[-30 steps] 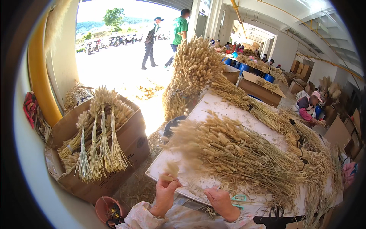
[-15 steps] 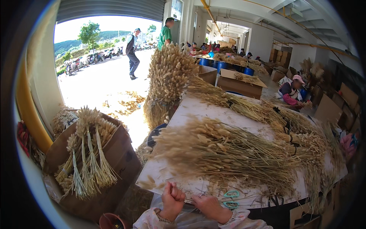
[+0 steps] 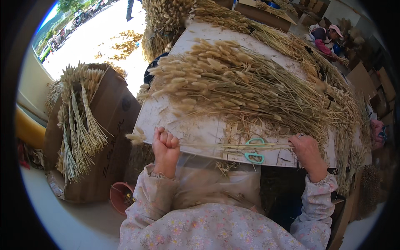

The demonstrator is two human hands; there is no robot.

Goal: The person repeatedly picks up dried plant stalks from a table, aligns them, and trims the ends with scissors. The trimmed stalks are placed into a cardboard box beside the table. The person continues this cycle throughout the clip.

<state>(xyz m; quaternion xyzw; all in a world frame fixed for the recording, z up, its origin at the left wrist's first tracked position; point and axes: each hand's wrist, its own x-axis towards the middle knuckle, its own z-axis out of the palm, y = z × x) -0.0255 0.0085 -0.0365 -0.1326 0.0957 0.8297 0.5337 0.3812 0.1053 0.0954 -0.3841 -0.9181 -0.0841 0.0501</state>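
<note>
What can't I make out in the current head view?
Head view throughout:
Stems between hands: count lost to blur near the left hand.
Stem ends: hidden by the right hand.
Scissors: blades indistinct among crossing stems.
Person outside: upper body cut off by top edge.
Cardboard box: lower contents hidden by its wall.

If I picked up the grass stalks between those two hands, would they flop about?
Probably not much: the grass stalks look nearly straight from the left hand to the right hand. They're likely very light, because they're so thin. They might snap or shed, since dry scraps litter the white table.
</note>
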